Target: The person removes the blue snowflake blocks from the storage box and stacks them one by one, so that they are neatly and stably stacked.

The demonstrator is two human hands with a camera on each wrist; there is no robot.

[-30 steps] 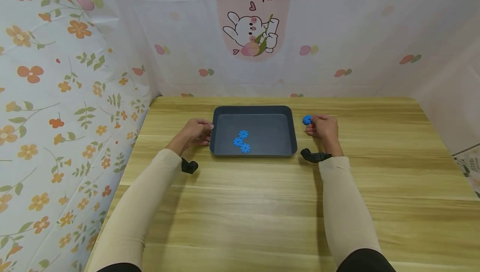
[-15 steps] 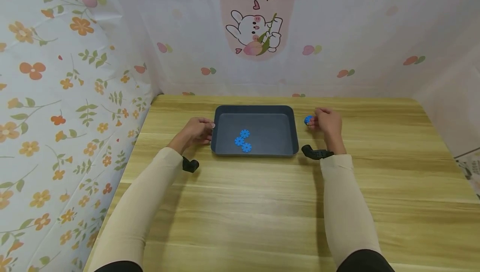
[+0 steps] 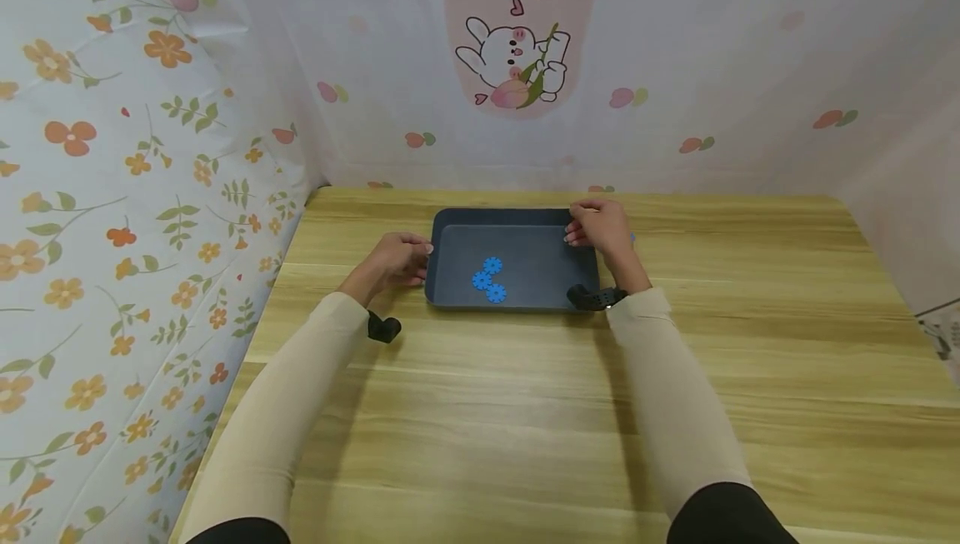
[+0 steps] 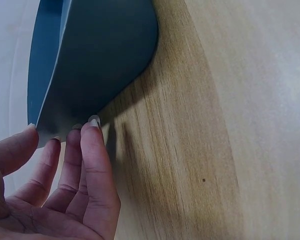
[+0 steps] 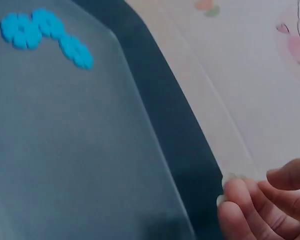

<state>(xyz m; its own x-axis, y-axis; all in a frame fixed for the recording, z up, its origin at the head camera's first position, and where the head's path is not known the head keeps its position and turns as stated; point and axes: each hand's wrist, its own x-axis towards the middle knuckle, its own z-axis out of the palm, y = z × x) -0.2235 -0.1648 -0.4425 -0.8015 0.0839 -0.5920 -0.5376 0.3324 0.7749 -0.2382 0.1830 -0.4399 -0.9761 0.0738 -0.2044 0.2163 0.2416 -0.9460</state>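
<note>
A dark grey rectangular tray [image 3: 525,269] stands on the table, with three blue notched discs [image 3: 482,280] inside its left half. My left hand [image 3: 397,259] is at the tray's left end. In the left wrist view its thumb meets the rim and the fingertips meet the outer wall, pinching the edge. My right hand [image 3: 602,232] is over the tray's right end near the far corner. Its fingers are loosely bent, thumb apart, and no object shows between them in the right wrist view. Behind this hand a sliver of another blue piece [image 3: 633,237] shows; the rest is hidden.
The tray rests on a wood-grain table [image 3: 480,411]. A flower-print cloth [image 3: 150,236] hangs at the left, and a pale printed cloth [image 3: 360,44] lines the back. Dark curved wrist mounts [image 3: 385,329] stick out below both hands.
My right hand has left the blue piece right of the tray and moved left over the tray's right end. My left hand stays at the left rim. The discs inside keep their places.
</note>
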